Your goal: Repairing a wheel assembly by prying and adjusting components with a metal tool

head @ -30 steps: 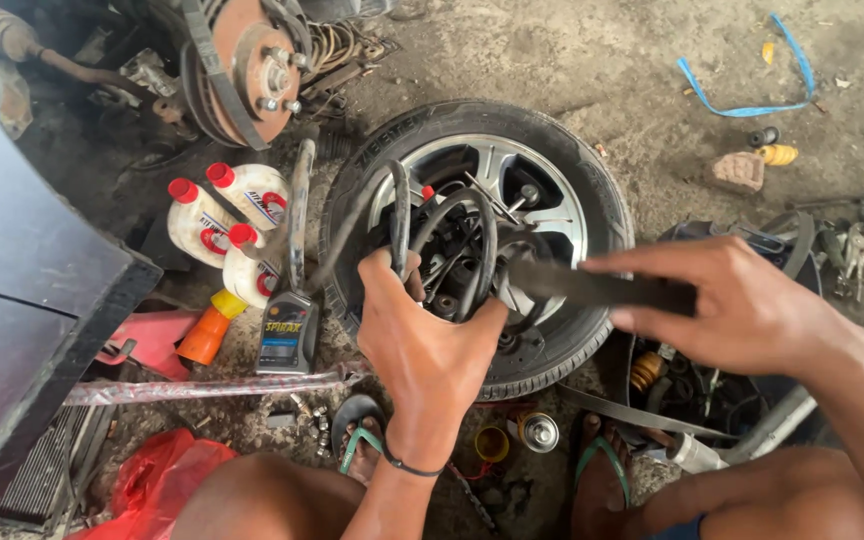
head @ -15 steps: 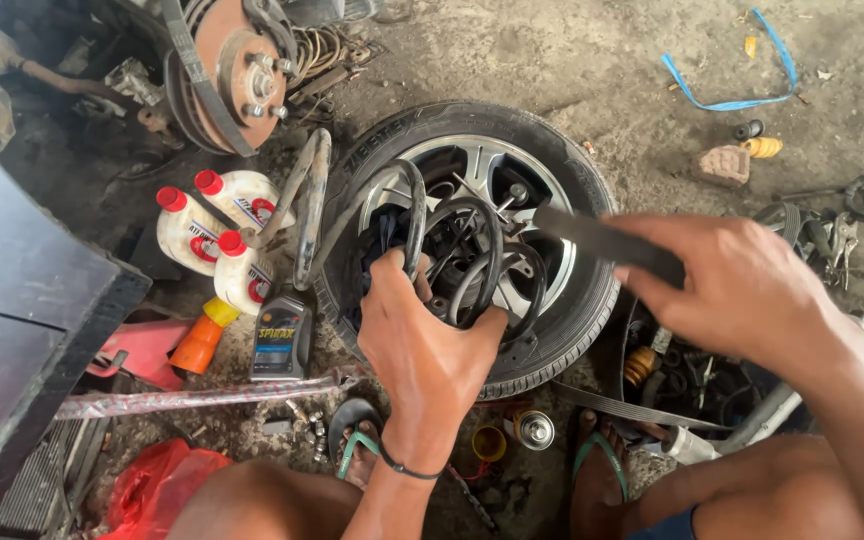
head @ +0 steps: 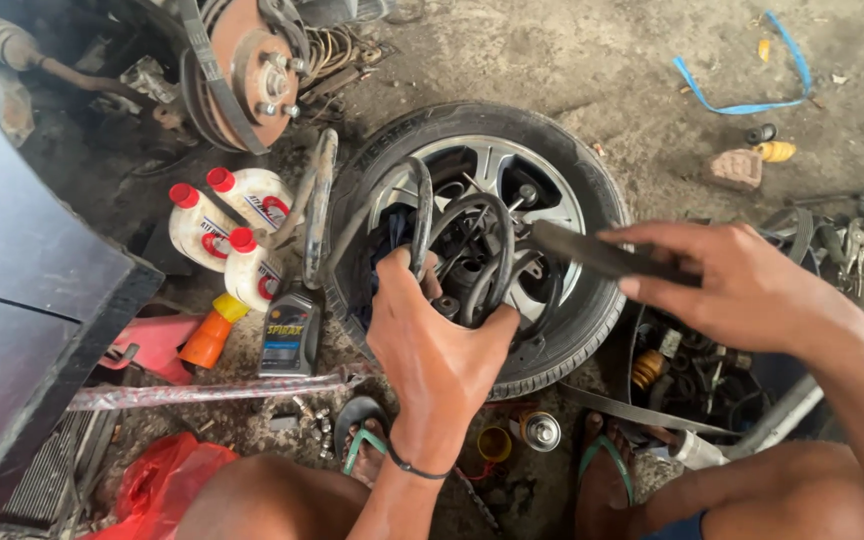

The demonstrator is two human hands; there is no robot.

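A car wheel (head: 562, 330) with a silver alloy rim lies flat on the dirt in front of me. My left hand (head: 437, 350) is over its hub, closed around a bundle of looped black rubber belts (head: 452, 235) that stand up from my fist. My right hand (head: 742, 285) grips the end of a flat dark belt strip (head: 577, 248) that runs left toward the bundle. A thin black band circles my left wrist.
Three white bottles with red caps (head: 222, 230), a grey oil bottle (head: 289, 335) and an orange bottle (head: 207, 335) stand left of the wheel. A bare brake disc (head: 252, 70) and dark car body panel (head: 22, 290) are at left. Loose parts and tools (head: 692, 370) lie at right; a red bag (head: 157, 480) by my knee.
My left hand has kept its hold on the belt loops and shifted slightly. My right hand moved up and right, pulling the flat belt strip straighter.
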